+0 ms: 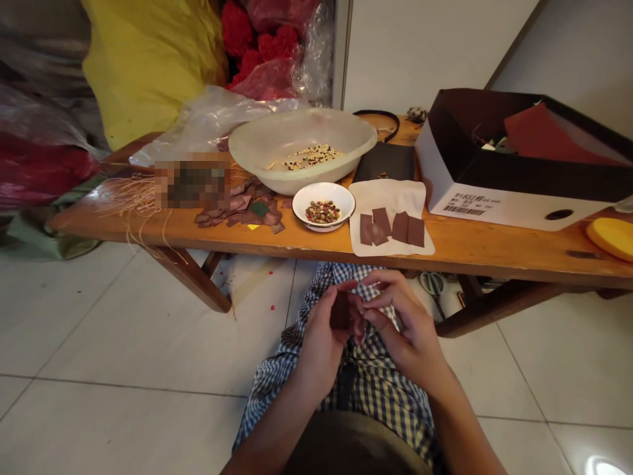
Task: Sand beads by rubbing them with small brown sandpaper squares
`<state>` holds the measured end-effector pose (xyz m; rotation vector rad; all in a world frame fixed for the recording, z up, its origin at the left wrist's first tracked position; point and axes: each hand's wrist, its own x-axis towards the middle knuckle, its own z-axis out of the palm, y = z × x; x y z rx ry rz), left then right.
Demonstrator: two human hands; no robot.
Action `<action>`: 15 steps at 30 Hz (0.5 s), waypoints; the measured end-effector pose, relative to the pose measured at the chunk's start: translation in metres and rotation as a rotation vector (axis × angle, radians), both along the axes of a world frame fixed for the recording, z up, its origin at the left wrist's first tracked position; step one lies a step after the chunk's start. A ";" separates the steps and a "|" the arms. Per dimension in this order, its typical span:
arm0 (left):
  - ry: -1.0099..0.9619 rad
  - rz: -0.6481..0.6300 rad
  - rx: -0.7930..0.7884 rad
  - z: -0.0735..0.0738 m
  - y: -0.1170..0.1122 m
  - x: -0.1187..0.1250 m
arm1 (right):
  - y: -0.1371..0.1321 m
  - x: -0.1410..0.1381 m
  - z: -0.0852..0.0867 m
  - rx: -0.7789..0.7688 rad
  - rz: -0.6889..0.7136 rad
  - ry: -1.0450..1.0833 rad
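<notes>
My left hand (321, 340) is closed around a small dark brown rectangular piece (339, 311), held above my lap with the thumb along its edge. Close beside it, my right hand (403, 330) has its thumb and fingertips drawn together near the left fingers. Anything between those fingertips is too small to make out. On the bench in front, several similar brown pieces (415, 231) lie on a white sheet (388, 193). Left of the sheet stands a small white bowl (324, 226) of mixed coloured beads or seeds (322, 212).
A wooden bench (297, 247) spans the view. It carries a large pale basin (252, 145) with strung beads, scattered brown scraps (237, 208), pale strings (131, 194), a dark flat case (386, 163) and a shoebox (494, 198). Scissors (433, 285) show below the bench.
</notes>
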<state>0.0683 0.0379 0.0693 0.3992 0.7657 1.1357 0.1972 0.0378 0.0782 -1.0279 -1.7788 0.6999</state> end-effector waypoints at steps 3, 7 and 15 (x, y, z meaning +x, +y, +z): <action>0.029 -0.161 0.011 -0.004 -0.001 -0.004 | 0.001 0.003 0.003 -0.121 0.152 0.020; 0.062 -0.306 0.002 -0.014 0.000 -0.008 | 0.001 0.006 0.005 -0.213 0.267 0.005; 0.062 -0.351 -0.024 -0.014 0.007 -0.023 | 0.001 0.012 -0.002 -0.274 0.324 0.066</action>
